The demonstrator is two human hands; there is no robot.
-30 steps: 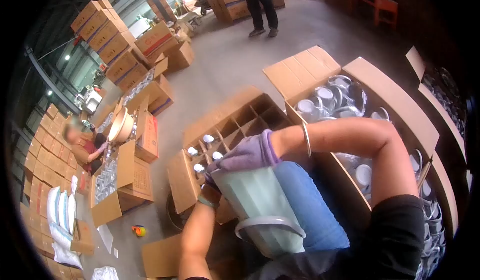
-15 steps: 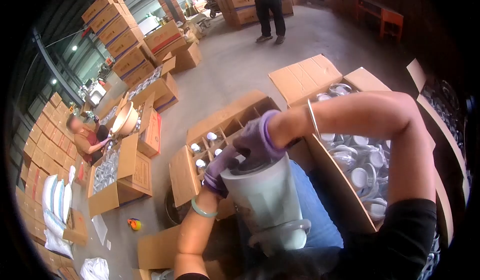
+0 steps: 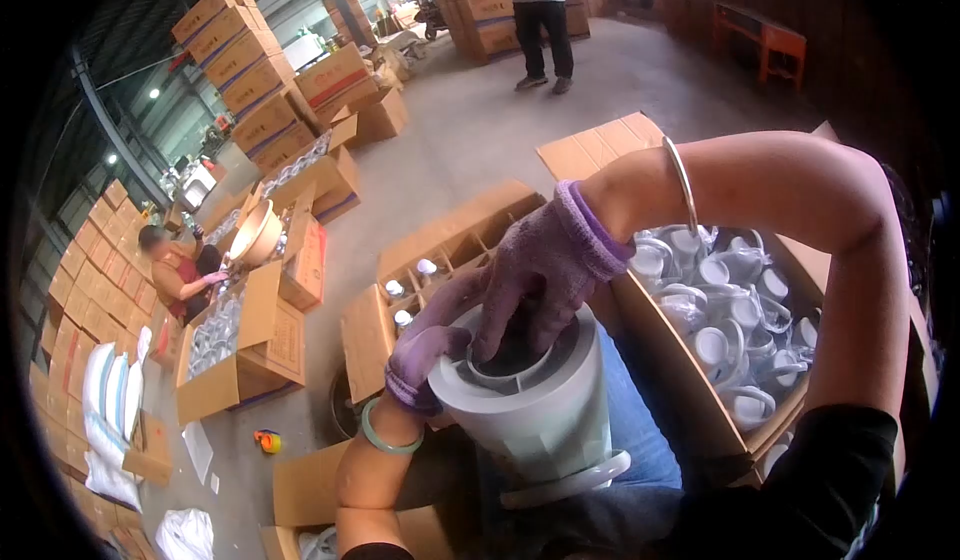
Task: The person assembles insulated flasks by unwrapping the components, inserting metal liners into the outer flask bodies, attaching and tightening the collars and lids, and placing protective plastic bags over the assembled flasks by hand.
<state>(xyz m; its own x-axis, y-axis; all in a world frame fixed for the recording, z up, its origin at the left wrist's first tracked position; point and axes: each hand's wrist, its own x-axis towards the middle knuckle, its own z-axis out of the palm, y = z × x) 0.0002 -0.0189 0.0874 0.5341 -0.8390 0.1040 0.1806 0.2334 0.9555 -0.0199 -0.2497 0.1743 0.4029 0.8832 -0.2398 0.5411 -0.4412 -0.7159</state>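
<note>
A pale grey-green jug-like container (image 3: 545,415) rests upside down or on its side across my lap, its round ringed end facing up and its curved handle low, near my body. My left hand (image 3: 430,345), in a purple glove, grips the left edge of that round end. The fingers of my right hand (image 3: 550,270), also gloved, reach down into the dark recess at its centre; their tips are hidden. Just beyond my hands, a divided carton (image 3: 370,345) holds several white-topped bottles (image 3: 402,318).
On the right, a large open carton (image 3: 690,385) holds plastic-wrapped lidded containers (image 3: 712,347). A co-worker (image 3: 178,275) sits at the left by open cartons and a beige basin (image 3: 256,235). Another person (image 3: 542,25) stands at the back. An orange tape roll (image 3: 267,442) lies on the floor.
The container has tipped so its round end faces up toward me. My right hand has moved from its outer edge to the central recess, and my left hand has shifted round the rim.
</note>
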